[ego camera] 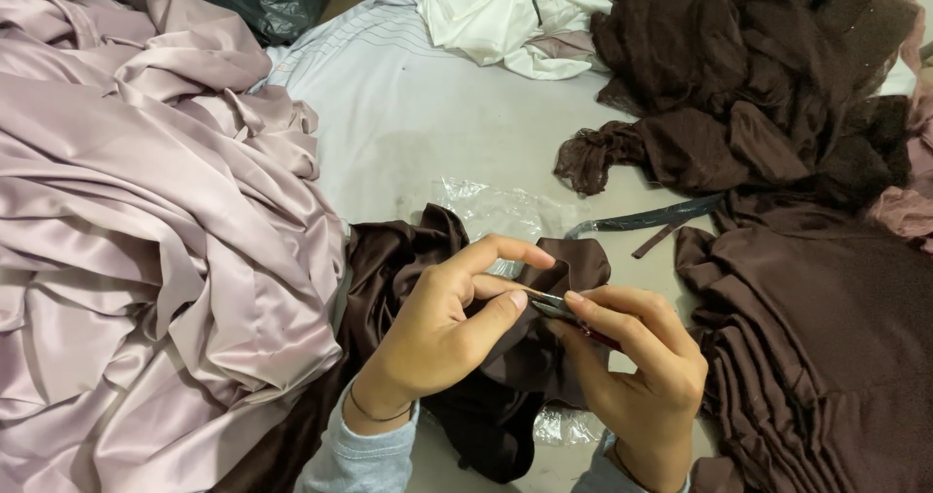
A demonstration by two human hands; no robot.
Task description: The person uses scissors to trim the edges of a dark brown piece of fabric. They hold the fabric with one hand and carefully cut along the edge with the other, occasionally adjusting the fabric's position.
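A dark brown satin piece (398, 260) lies bunched in front of me on a pale work surface (428, 114). My left hand (442, 328) pinches a fold of this brown cloth between thumb and forefinger. My right hand (646, 376) holds a small metal tool, a thread snip or tweezers (554, 304), with its tip pressed against the same fold. Both hands meet at the fold, fingers touching the cloth. The tool's blades are too small to make out.
A big heap of pale lilac satin (146, 231) fills the left. Dark brown lace or net fabric (758, 75) is piled at the upper right, folded brown cloth (826, 347) at the right. White cloth (505, 12) lies at the back, clear plastic wrap (491, 206) beneath the work.
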